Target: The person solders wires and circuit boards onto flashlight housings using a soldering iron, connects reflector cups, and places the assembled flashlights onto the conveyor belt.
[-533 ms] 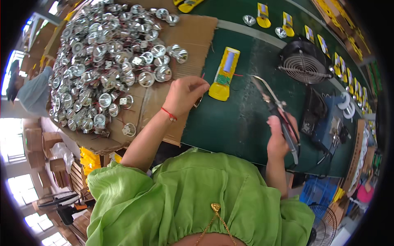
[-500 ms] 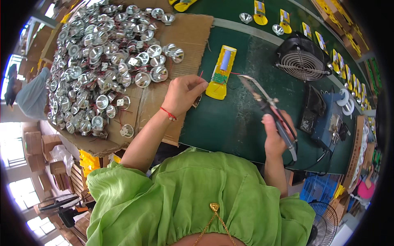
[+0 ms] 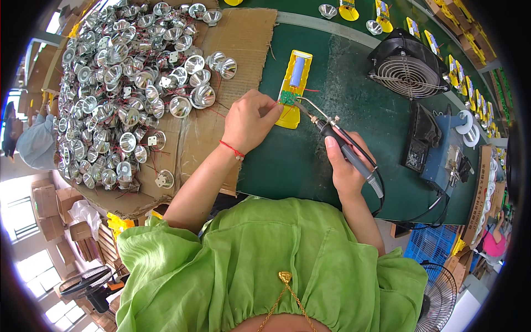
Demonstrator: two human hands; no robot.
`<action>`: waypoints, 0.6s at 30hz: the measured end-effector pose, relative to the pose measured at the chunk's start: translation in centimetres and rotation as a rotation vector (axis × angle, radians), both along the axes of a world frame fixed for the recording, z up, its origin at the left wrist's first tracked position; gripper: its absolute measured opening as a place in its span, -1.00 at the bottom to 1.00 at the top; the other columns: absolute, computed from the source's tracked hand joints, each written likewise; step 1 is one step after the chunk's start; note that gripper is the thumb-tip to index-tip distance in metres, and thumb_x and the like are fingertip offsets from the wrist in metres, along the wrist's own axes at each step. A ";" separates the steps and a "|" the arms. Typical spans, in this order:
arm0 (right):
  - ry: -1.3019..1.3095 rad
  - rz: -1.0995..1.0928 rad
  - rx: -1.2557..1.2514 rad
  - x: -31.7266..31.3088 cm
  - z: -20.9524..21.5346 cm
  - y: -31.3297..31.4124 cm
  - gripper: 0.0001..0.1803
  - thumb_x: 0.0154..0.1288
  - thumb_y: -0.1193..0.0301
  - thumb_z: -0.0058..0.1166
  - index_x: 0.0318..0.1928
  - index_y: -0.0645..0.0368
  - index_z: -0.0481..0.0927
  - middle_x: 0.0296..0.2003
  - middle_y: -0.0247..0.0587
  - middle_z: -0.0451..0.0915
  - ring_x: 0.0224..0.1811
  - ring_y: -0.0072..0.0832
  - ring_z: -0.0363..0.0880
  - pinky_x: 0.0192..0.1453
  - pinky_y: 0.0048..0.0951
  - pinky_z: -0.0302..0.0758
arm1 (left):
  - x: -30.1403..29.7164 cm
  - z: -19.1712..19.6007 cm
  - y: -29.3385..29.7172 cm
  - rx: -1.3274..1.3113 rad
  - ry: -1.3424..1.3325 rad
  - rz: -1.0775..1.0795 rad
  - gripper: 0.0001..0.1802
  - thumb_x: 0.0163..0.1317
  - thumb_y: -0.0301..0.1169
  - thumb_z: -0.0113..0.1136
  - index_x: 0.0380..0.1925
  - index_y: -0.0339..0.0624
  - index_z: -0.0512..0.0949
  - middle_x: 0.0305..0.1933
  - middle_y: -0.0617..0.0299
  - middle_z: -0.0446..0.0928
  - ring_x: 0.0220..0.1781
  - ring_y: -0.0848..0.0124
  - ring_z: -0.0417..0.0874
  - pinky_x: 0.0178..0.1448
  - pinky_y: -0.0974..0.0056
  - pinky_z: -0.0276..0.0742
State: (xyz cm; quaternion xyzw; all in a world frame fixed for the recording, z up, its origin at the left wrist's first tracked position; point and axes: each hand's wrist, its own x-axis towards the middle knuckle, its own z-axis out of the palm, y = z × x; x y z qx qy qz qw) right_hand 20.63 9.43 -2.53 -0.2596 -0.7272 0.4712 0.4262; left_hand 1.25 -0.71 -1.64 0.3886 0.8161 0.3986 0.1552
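Note:
A yellow flashlight housing (image 3: 287,119) lies on the green bench, with a blue cylindrical battery (image 3: 297,72) and a small green circuit board (image 3: 289,98) in it. My left hand (image 3: 250,119) is pinched closed beside the board's left edge. A thin red wire (image 3: 277,103) shows at its fingertips. My right hand (image 3: 348,166) is wrapped round a soldering iron (image 3: 345,149) with a thin curved metal tube alongside. The tips of iron and tube reach the board's right side; exact contact is too small to tell. Another red wire sticks out to the right of the housing.
Silvery reflectors with wires (image 3: 127,94) are heaped on cardboard (image 3: 243,50) at the left. A black fan (image 3: 406,69) and a blue soldering station (image 3: 440,149) with solder spools stand at the right. Beyond them runs a row of yellow housings (image 3: 381,14).
My right hand has brought the soldering iron left and in to the circuit board. My left hand stays pinched near the board's left edge. The whole view has shifted slightly.

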 end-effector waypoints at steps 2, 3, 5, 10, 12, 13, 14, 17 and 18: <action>0.009 0.004 -0.012 -0.3 0.0 0.0 -0.81 0.11 0.58 0.30 -0.24 0.35 0.63 -0.43 -0.20 0.62 -0.47 -0.59 0.55 -0.41 -0.60 0.45 | -0.1 0.1 0.1 -0.007 -0.032 0.023 -0.76 0.13 -0.25 0.28 -0.47 -0.23 0.65 -0.37 0.10 0.57 -0.35 0.23 0.65 -0.25 0.17 0.52; 0.015 0.012 -0.018 -0.5 0.0 0.0 -0.81 0.11 0.58 0.30 -0.24 0.35 0.63 -0.43 -0.21 0.62 -0.46 -0.60 0.55 -0.41 -0.61 0.45 | -0.1 0.2 0.2 -0.030 -0.043 0.033 -0.76 0.14 -0.25 0.28 -0.47 -0.23 0.64 -0.37 0.10 0.57 -0.35 0.23 0.65 -0.25 0.17 0.52; 0.006 0.013 -0.042 -0.8 0.2 -0.2 -0.81 0.13 0.57 0.30 -0.23 0.35 0.63 -0.43 -0.22 0.62 -0.46 -0.62 0.54 -0.41 -0.62 0.44 | 0.0 0.3 0.3 -0.060 -0.051 0.050 -0.76 0.14 -0.25 0.27 -0.48 -0.22 0.64 -0.38 0.11 0.57 -0.35 0.23 0.65 -0.26 0.17 0.52; -0.022 0.019 -0.137 -1.1 0.2 -0.4 -0.82 0.16 0.53 0.29 -0.23 0.34 0.63 -0.46 -0.28 0.61 -0.48 -0.68 0.52 -0.41 -0.67 0.42 | 0.0 0.1 0.3 -0.058 -0.005 0.059 -0.75 0.13 -0.29 0.30 -0.46 -0.30 0.61 -0.42 0.14 0.57 -0.44 0.37 0.57 -0.33 0.28 0.46; -0.016 0.016 -0.147 -1.1 -0.1 -0.5 -0.82 0.17 0.53 0.29 -0.22 0.35 0.63 -0.47 -0.31 0.60 -0.49 -0.70 0.50 -0.42 -0.68 0.41 | 0.0 -0.2 0.2 -0.044 0.002 0.059 -0.76 0.13 -0.30 0.30 -0.47 -0.29 0.61 -0.43 0.12 0.58 -0.44 0.34 0.58 -0.33 0.27 0.46; -0.009 0.013 -0.170 -1.0 -0.2 -0.5 -0.82 0.17 0.53 0.28 -0.22 0.35 0.63 -0.48 -0.33 0.59 -0.49 -0.71 0.49 -0.42 -0.68 0.40 | 0.0 -0.4 0.2 -0.002 0.023 0.055 -0.76 0.12 -0.30 0.29 -0.48 -0.29 0.61 -0.43 0.11 0.58 -0.44 0.32 0.59 -0.33 0.26 0.47; 0.000 -0.003 -0.171 -1.0 -0.4 -0.6 -0.82 0.18 0.54 0.28 -0.22 0.35 0.63 -0.48 -0.34 0.59 -0.49 -0.72 0.48 -0.43 -0.69 0.39 | 0.0 -0.6 0.2 -0.045 -0.007 0.061 -0.78 0.12 -0.29 0.28 -0.48 -0.25 0.62 -0.42 0.10 0.59 -0.41 0.26 0.61 -0.32 0.21 0.49; 0.055 -0.052 -0.157 -0.7 -0.4 -0.8 -0.85 0.19 0.56 0.26 -0.23 0.36 0.65 -0.48 -0.40 0.56 -0.50 -0.74 0.44 -0.45 -0.68 0.36 | 0.0 -0.5 0.1 0.005 0.010 0.061 -0.81 0.13 -0.26 0.24 -0.50 -0.14 0.64 -0.41 0.09 0.60 -0.35 0.09 0.65 -0.30 0.10 0.53; 0.053 -0.068 -0.155 -0.4 -0.2 -0.8 -0.86 0.19 0.56 0.27 -0.25 0.36 0.65 -0.48 -0.39 0.56 -0.50 -0.73 0.45 -0.46 -0.67 0.37 | 0.0 -0.4 0.2 -0.006 0.017 0.061 -0.80 0.13 -0.26 0.24 -0.51 -0.13 0.64 -0.41 0.10 0.60 -0.35 0.11 0.66 -0.29 0.11 0.54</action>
